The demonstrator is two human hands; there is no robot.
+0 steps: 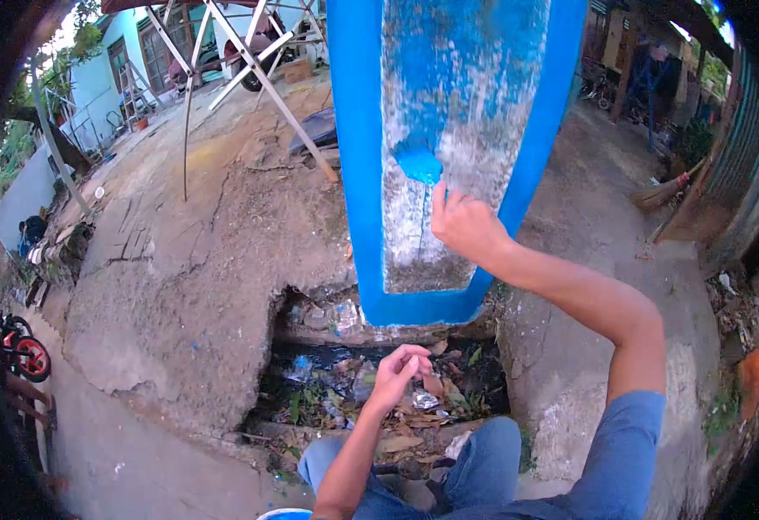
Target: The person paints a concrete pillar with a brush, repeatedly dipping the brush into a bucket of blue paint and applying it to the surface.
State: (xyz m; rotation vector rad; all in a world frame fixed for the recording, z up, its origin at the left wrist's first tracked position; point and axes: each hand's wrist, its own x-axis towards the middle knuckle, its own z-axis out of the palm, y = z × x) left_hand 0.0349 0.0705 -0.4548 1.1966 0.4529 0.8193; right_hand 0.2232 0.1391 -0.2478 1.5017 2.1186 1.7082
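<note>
My right hand (470, 227) is closed around a paintbrush, its handle mostly hidden by the fingers. Blue paint covers the brush head (419, 165), which presses against the worn, whitish middle panel of a pillar (457, 204). Bright blue borders frame that panel, and patchy blue streaks mark its upper part. Lower down, my left hand (399, 374) hangs over a litter-filled ditch with its fingers curled loosely inward; nothing shows in them. Below my left forearm, the rim of a container with blue paint (284, 514) peeks in at the bottom edge.
The open ditch (310, 386) holds leaves, plastic scraps and dark water between my knees and the pillar. Crossed poles (258, 74) stand on the cracked concrete behind, at left. A red-wheeled bike (31, 357) is at far left; a broom (661, 191) leans by corrugated sheeting at right.
</note>
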